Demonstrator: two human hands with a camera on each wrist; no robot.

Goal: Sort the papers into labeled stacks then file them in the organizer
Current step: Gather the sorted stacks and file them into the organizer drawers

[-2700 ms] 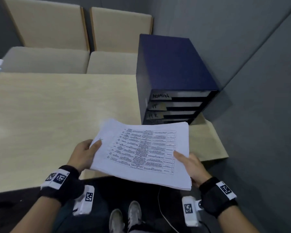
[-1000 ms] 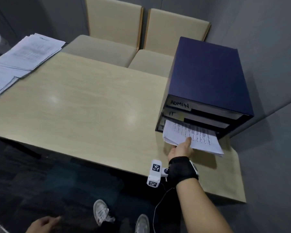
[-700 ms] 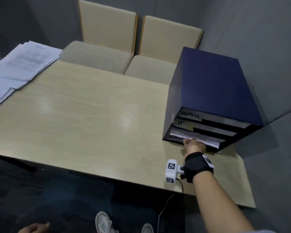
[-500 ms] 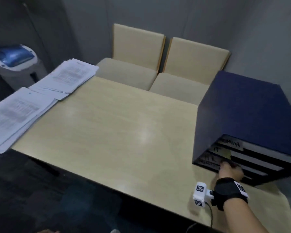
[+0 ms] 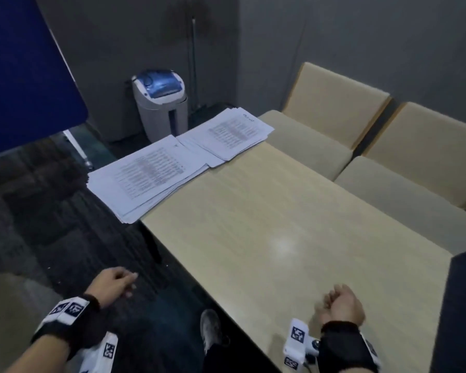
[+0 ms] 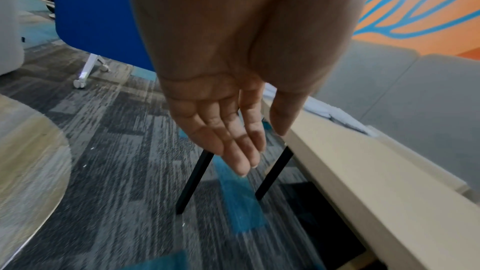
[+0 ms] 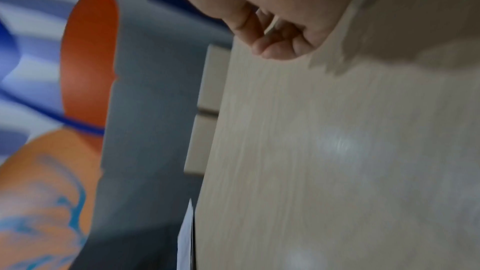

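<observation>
While both hands are in view, neither holds anything. Left hand (image 5: 111, 285) hangs over the dark carpet off the table's near-left edge; in the left wrist view its fingers (image 6: 233, 141) are straight and relaxed, close together, thumb slightly apart, palm toward the camera, touching nothing. Right hand (image 5: 340, 302) sits over the near part of the table (image 5: 280, 211), fingers curled loosely inward toward the palm; the right wrist view, blurred, shows the curled fingers (image 7: 275, 46) just above the wood with nothing in them. Cannot tell whether the knuckles touch the surface.

Two paper stacks lie at the table's far-left end. Nearer stack (image 5: 145, 176) is loosely squared, sheets fanned at the edges, and overhangs the table's corner. Farther stack (image 5: 232, 135) lies just beside it, overlapping its far corner, with a small handwritten mark at the top. Printed text on both too blurred to read. A dark edge at the far right of the head view may be the organizer; cannot tell.

Both forearms reach forward, black wrist straps with coded tags on each. A grey bin (image 5: 160, 103) with a blue lid stands on the floor beyond the papers. Two beige chairs (image 5: 334, 109) line the table's far side.
</observation>
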